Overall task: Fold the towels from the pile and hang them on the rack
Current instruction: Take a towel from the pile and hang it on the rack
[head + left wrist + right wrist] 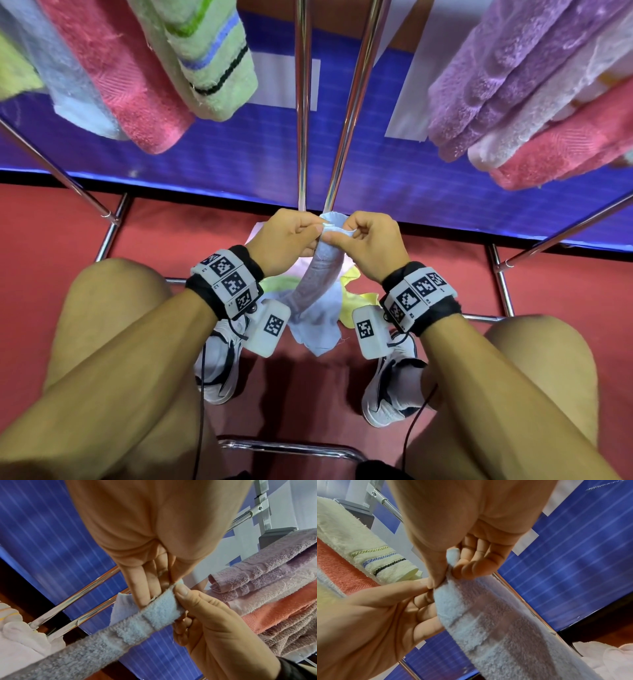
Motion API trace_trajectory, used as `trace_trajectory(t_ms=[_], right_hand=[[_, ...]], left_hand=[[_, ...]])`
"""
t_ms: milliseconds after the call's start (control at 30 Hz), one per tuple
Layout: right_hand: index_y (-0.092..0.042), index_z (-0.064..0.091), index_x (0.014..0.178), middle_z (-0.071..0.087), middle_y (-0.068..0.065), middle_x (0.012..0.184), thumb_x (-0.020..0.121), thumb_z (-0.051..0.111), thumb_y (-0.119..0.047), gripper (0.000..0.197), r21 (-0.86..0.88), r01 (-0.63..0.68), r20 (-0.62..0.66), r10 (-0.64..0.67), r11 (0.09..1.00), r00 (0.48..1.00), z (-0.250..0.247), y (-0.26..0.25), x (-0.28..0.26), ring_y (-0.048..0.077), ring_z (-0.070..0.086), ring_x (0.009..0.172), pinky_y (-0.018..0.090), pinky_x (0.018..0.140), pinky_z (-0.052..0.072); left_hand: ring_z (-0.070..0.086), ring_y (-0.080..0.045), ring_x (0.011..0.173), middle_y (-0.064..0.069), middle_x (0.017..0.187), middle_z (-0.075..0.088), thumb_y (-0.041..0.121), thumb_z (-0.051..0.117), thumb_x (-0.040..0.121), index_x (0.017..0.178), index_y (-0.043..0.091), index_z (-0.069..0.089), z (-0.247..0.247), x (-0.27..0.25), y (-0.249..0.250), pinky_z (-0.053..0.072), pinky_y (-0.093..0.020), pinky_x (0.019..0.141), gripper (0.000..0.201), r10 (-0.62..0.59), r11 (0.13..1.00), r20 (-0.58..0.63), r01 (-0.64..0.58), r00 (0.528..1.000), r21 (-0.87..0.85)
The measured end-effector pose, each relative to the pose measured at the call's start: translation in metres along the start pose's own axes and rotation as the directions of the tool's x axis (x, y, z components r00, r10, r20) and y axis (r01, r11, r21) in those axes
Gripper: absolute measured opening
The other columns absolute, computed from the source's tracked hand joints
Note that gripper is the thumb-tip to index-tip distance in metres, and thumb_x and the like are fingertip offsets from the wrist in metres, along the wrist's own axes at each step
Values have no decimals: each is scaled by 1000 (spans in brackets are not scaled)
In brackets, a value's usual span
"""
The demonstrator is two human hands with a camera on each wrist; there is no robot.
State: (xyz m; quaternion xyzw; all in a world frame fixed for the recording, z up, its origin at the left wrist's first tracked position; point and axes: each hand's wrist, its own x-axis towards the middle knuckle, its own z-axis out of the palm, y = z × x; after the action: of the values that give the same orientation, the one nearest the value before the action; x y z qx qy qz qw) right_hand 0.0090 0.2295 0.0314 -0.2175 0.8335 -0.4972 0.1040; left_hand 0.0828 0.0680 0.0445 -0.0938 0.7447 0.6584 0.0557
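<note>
A blue towel (317,291) is pinched at its top edge by the left hand (284,236) and right hand (371,240), above the pile (356,298) on the floor. Folding seems started; the corners should be matched next.

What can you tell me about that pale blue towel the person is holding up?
The pale blue towel looks like soft looped terry with a flat woven band across it. It is bunched into a narrow strip. The left hand and right hand pinch its top edge close together, thumbs nearly meeting. Its lower end trails down onto the pile of light towels on the red floor, between the person's feet.
</note>
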Motion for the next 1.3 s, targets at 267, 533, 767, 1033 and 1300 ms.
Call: trace_trajectory(t_ms=[267,533,767,1033,1300], right_hand=[[-9,55,58,35,-5,49,75,84,-28,40,1,18,-23,-18,1000,1000,0,4,-1,7,30,46,11,47,28],[-9,50,58,33,-4,51,76,83,-36,47,14,19,1,-19,1000,1000,-2,-1,-3,9,26,51,14,48,27],[-22,61,66,47,-7,77,64,55,-17,8,-78,89,236,-68,993,969,-8,4,1,12,46,71,22,66,36],[-22,48,58,64,6,123,79,73,-17,33,-369,60,195,14,928,981,-15,36,7,24,60,110,23,87,40],[-14,64,64,67,0,69,79,77,-21,20,-269,-16,38,27,963,999,-40,32,9,13,59,65,24,65,43]], left_hand=[[70,-18,85,-22,92,72,4,47,100,103,-10,67,1,1,1,57,-24,74,25,-39,999,-2,39,999,7],[71,-36,96,-28,96,71,10,68,91,101,-1,73,-5,1,5,60,-40,84,15,-52,997,-12,51,999,-59],[64,-27,80,-26,83,65,21,64,91,90,5,71,-12,-1,9,57,-50,84,18,18,1000,-2,-18,1000,-19],[61,-17,74,-7,76,63,8,50,101,87,10,67,-33,-3,13,57,-26,67,22,84,996,-87,-85,993,-9],[61,-11,70,-1,75,62,18,54,98,87,14,67,-50,-4,11,56,-24,67,18,129,991,-243,-132,961,6]])
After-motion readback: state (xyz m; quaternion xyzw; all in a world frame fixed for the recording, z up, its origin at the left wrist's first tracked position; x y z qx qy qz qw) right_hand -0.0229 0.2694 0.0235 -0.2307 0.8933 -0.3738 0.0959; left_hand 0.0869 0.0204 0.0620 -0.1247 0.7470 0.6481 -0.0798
